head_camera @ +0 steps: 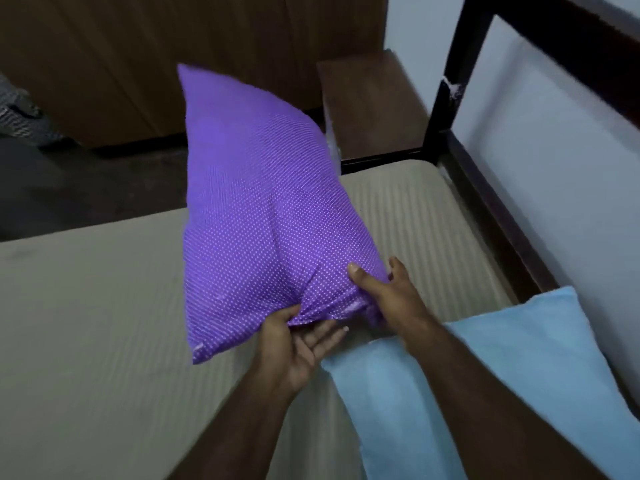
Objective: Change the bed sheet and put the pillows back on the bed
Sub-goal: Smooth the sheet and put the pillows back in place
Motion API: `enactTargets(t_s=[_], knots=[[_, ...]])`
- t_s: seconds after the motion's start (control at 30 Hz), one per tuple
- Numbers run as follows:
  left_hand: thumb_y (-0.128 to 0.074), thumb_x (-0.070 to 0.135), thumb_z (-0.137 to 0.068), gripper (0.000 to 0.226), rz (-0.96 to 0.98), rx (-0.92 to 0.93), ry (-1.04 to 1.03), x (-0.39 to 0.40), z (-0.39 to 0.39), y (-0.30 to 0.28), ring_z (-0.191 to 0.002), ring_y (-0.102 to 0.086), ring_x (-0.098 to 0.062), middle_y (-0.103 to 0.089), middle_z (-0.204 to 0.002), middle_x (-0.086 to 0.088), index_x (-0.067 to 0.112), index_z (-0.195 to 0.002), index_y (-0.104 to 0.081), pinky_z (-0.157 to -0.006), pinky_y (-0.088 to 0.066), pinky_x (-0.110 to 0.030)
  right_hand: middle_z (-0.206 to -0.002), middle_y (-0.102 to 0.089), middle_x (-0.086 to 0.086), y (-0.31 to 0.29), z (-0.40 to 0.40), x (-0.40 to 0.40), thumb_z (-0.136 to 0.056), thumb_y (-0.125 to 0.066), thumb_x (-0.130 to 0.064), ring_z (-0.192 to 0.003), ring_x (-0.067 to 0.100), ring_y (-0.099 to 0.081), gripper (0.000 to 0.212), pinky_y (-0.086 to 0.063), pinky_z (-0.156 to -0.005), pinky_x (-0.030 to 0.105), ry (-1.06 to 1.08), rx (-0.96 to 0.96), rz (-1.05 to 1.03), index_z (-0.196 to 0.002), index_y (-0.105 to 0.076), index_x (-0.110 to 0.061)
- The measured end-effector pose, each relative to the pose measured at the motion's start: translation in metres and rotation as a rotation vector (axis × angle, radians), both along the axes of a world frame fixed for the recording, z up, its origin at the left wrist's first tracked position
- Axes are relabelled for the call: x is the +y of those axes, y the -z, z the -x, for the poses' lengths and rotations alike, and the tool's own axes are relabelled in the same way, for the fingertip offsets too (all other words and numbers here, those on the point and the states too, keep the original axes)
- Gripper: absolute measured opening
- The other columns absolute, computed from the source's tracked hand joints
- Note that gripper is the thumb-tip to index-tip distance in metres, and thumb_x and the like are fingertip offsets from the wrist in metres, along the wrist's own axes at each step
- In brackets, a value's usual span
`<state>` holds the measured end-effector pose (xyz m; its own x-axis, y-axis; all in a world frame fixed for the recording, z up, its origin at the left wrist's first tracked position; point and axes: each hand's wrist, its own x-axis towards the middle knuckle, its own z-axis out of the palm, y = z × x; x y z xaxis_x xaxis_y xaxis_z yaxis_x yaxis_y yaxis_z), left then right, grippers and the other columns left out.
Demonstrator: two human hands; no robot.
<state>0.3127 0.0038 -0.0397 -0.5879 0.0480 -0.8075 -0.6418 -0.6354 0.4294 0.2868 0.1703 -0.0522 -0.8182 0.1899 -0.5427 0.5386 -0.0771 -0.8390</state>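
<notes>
Both hands' fingers, left hand [294,344] and right hand [384,292], grip purple pillow's [263,209] near edge above beige sheet [86,323].

We have a single view, from a wide-angle camera worn on the head, looking forward and steeply down over both forearms onto the bed [104,306]. It sits close, with the hands near the middle of the frame and the bed frame [460,81] at upper right.

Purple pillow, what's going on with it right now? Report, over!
Both hands, left and right, grip purple pillow by near end. Pillow raised over beige sheet. Blue pillow lies alongside.
</notes>
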Motion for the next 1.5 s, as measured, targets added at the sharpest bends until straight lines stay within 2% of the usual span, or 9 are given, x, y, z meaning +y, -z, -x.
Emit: enactTargets(t_s=[0.07,0.27,0.37,0.47,0.6,0.93,1.17,1.33,1.5], knots=[[-0.045,0.021,-0.096,0.031,0.023,-0.115,0.053,-0.016,-0.015,0.011,-0.087,-0.071,-0.032,-0.073,-0.091,-0.018,0.001,-0.111,-0.062,-0.069,-0.062,-0.049,-0.123,-0.063,-0.002,0.012,0.002,-0.008,-0.042,-0.093,-0.061,-0.101,0.022,-0.069,0.125,-0.057,-0.09,0.041,-0.015,-0.087,-0.042,-0.143,-0.034,-0.016],[-0.061,0.031,-0.097,0.025,0.578,-0.066,0.096,-0.071,-0.061,0.033,-0.051,-0.056,-0.016,-0.065,-0.063,-0.001,0.011,-0.085,-0.07,-0.047,-0.046,-0.023,-0.086,-0.077,0.001,0.042,0.005,-0.01,-0.026,-0.085,-0.042,-0.079,0.025,-0.073,0.07,-0.06,-0.08,0.043,-0.342,-0.198,-0.368,-0.089,-0.073,-0.013],[-0.072,0.029,-0.089,0.024,0.931,0.055,-0.028,-0.113,-0.064,0.041,-0.069,-0.055,-0.02,-0.063,-0.067,0.0,0.012,-0.072,-0.067,-0.063,-0.041,-0.031,-0.093,-0.077,0.012,0.03,0.009,-0.012,-0.053,-0.088,-0.019,-0.079,0.027,-0.073,0.043,-0.061,-0.069,0.037,-0.333,-0.161,-0.202,-0.092,-0.074,-0.008],[-0.074,0.055,-0.081,0.043,0.637,-0.063,0.026,-0.131,-0.057,0.048,-0.096,-0.065,-0.023,-0.071,-0.104,0.005,0.025,-0.11,-0.067,-0.076,-0.053,-0.043,-0.109,-0.074,0.017,0.027,0.019,-0.014,-0.076,-0.082,-0.019,-0.092,0.036,-0.073,0.05,-0.06,-0.074,0.043,-0.219,-0.176,0.223,-0.121,-0.065,-0.004],[-0.059,0.077,-0.076,0.071,0.278,-0.063,0.066,-0.132,-0.031,0.04,-0.102,-0.068,-0.034,-0.062,-0.127,-0.003,0.032,-0.132,-0.051,-0.075,-0.058,-0.057,-0.125,-0.068,0.01,0.032,0.024,-0.049,-0.055,-0.098,-0.039,-0.1,0.036,-0.072,0.098,-0.058,-0.079,0.059,-0.079,-0.179,0.297,-0.138,-0.049,-0.02],[-0.055,0.026,-0.097,0.048,-0.129,0.353,-0.066,-0.04,0.008,0.007,-0.133,-0.053,-0.03,-0.058,-0.143,-0.011,0.014,-0.144,-0.052,-0.112,-0.04,-0.053,-0.106,-0.074,0.013,-0.099,0.004,-0.024,-0.071,-0.072,0.006,-0.1,0.037,-0.069,0.042,-0.055,-0.092,0.054,0.02,0.599,0.098,-0.106,-0.068,-0.017],[-0.068,0.032,-0.089,0.053,-0.063,0.346,0.14,0.085,-0.011,0.002,-0.117,-0.066,-0.028,-0.068,-0.13,-0.002,0.029,-0.14,-0.054,-0.092,-0.055,-0.057,-0.112,-0.074,0.006,-0.105,-0.018,0.121,-0.071,-0.077,0.009,-0.102,0.032,-0.071,0.054,-0.058,-0.089,0.05,0.172,0.505,-0.161,-0.118,-0.066,-0.015],[-0.074,0.047,-0.086,0.044,0.376,0.126,0.516,0.099,-0.015,0.026,-0.057,-0.065,-0.02,-0.072,-0.083,-0.007,0.016,-0.115,-0.063,-0.044,-0.047,-0.025,-0.127,-0.066,0.005,-0.052,-0.025,0.194,-0.078,-0.082,-0.04,-0.114,0.027,-0.064,0.069,-0.047,-0.1,0.035,-0.001,0.111,-0.695,-0.138,-0.055,-0.02],[-0.072,0.029,-0.091,0.008,0.698,0.382,0.535,0.076,-0.02,0.043,-0.085,-0.073,-0.013,-0.078,-0.093,0.005,0.026,-0.099,-0.074,-0.08,-0.058,-0.032,-0.14,-0.057,-0.001,-0.043,-0.037,0.2,-0.092,-0.069,-0.034,-0.122,0.024,-0.058,0.062,-0.042,-0.109,0.04,-0.08,0.147,-0.721,-0.149,-0.044,-0.025]])
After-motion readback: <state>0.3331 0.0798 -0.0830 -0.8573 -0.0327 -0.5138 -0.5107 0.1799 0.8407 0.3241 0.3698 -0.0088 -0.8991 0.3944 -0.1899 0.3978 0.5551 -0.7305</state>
